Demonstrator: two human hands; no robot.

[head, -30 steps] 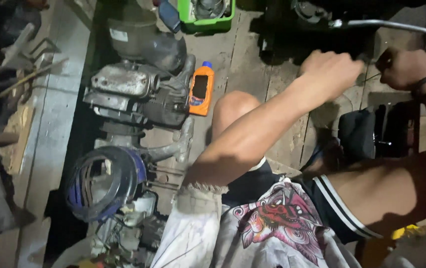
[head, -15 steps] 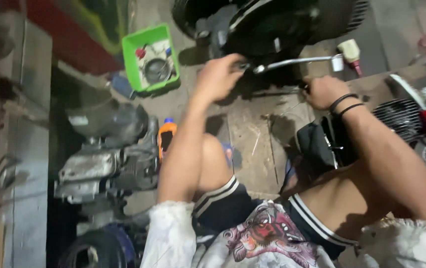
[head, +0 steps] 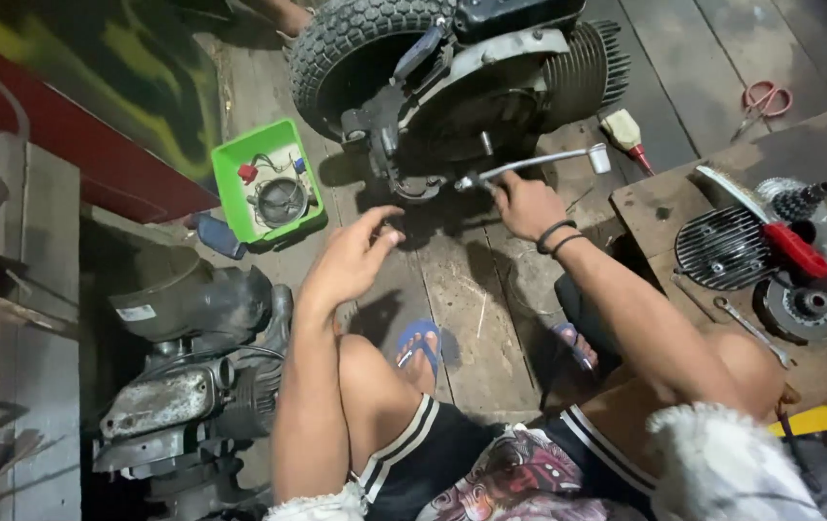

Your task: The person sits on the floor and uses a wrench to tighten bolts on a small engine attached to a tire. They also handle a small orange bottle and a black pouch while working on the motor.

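Change: we have moved closer to the engine [head: 490, 87] | right hand [head: 526, 205] fingers clamped on lever [head: 539, 162] | left hand [head: 351, 259] fingers apart, now off it.

Motorcycle repair workshop, plank floor [head: 471, 289], stripped engine with wheel [head: 452, 87], spare engines [head: 191, 386], wrench [head: 751, 330], parts tray [head: 230, 178]

There is one view only, from a camera on the person's head, looking steeply down past the knees at the plank floor [head: 471, 280]. It faces forward toward the engine and wheel [head: 452, 87] at the top edge. It sits close: the arms fill the middle, with the left hand [head: 351, 260] and right hand [head: 527, 205] near the centre. The green tray [head: 230, 174] lies toward the upper left.
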